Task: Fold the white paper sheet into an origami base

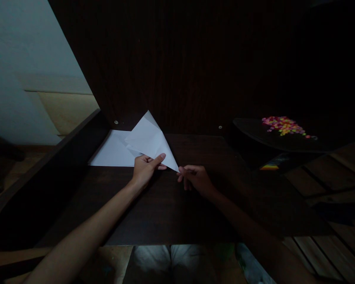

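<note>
The left hand (144, 172) clamps a folded, pointy white paper (149, 136), thumb on top and fingers under. The right hand (197, 180) pinches the paper's near right tip between thumb and finger. It is over a dark brown wooden desk (154, 213), partly hiding flat white paper sheets (111, 152) on the left. Little pink and yellow bits (285, 125) sit far right

Over the desk (154, 215), in front of the person I'm watching, a paper sheet (150, 136) spans between the left hand (143, 171), under its near edge, and the right hand (197, 180), at its right corner. More paper (111, 152) lies behind and left, near the side panel (62, 169). Rightward, small pieces (285, 126) lie heaped on a shelf (248, 130); a back panel (180, 71) stands behind the desk
</note>
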`<state>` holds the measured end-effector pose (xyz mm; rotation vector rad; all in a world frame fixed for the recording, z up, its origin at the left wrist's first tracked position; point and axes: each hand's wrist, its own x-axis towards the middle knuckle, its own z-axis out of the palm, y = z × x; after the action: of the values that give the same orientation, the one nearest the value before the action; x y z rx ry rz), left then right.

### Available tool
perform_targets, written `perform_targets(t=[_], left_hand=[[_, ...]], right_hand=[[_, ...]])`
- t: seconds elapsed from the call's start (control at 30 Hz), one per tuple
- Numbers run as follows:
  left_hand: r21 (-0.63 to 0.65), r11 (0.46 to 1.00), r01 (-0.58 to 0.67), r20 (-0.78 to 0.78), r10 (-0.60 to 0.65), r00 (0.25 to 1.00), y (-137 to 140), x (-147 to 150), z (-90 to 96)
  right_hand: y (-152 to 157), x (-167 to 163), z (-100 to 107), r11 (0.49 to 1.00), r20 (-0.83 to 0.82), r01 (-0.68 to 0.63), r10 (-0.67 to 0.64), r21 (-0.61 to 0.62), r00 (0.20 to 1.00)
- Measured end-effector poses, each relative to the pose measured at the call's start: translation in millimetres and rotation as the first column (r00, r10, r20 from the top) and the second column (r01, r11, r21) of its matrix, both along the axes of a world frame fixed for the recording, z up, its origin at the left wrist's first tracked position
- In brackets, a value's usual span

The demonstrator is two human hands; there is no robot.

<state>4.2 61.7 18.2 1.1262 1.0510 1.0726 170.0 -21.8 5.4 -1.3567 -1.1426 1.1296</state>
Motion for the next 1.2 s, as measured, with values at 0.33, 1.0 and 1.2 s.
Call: perform_targets(t=[0.33, 1.0, 1.2], left_hand=[[0.009, 1.000, 0.026, 0.001, -0.026, 1.000, -1.6, -0.7, 1.3], [-0.035, 0.953, 0.301, -0.006, -0.301, 0.953, -15.6, 4.4, 9.0], [-0.033, 0.949, 0.315, 0.001, -0.315, 0.949, -12.9, 2.7, 7.1]], right_hand=[[3.3, -2.1, -1.6, 0.998, -0.102, -0.043, 0.038, -0.052, 0.994], [2.9, -1.9, -3.5, 0.995, -0.014, 0.003, -0.005, -0.096, 1.000], [1.7, -0.8, 0.3, 0.994, -0.061, -0.013, 0.006, -0.107, 0.998]])
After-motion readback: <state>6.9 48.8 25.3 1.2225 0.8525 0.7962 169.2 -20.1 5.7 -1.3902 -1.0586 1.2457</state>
